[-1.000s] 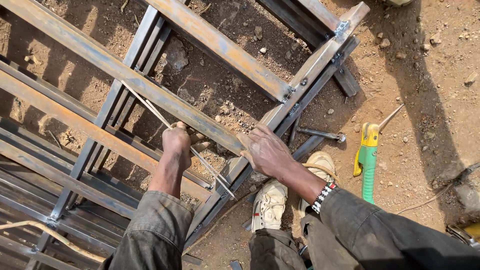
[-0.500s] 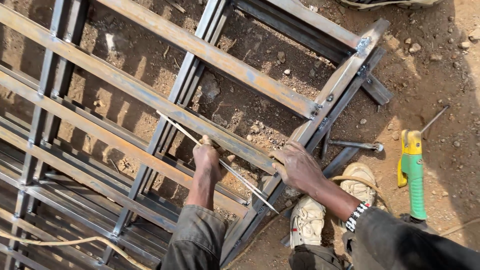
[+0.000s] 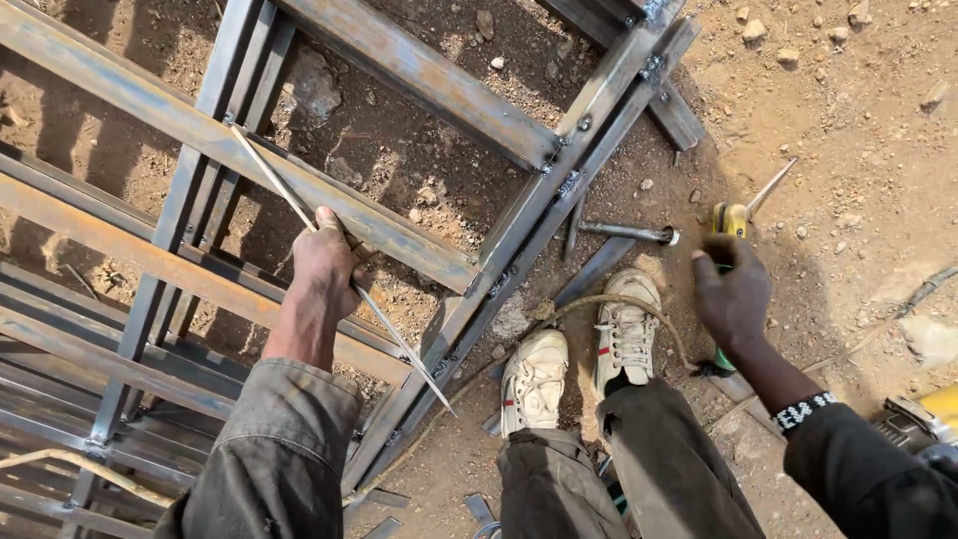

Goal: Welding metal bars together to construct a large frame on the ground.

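Observation:
My left hand (image 3: pixel 327 268) grips a thin flat metal strip (image 3: pixel 399 344) that lies diagonally across a rusty steel frame (image 3: pixel 419 75) of square tubes laid on the dirt. My right hand (image 3: pixel 733 294) is down on the green-and-yellow handled tool (image 3: pixel 730 222) lying on the ground to the right of the frame, fingers curled over its handle. Both sleeves are dark grey; a beaded band sits on the right wrist. My two pale worn shoes (image 3: pixel 584 349) stand between the frame's edge and the tool.
A short steel pin or bolt (image 3: pixel 629 233) lies on the dirt beside the frame's side rail. A tan cord (image 3: pixel 619 299) loops over the shoes. A yellow power tool (image 3: pixel 923 419) peeks in at the right edge. Small stones dot the soil.
My right hand left the frame's side rail and moved right onto the green-handled tool. The left hand kept its hold on the strip; the view shifted.

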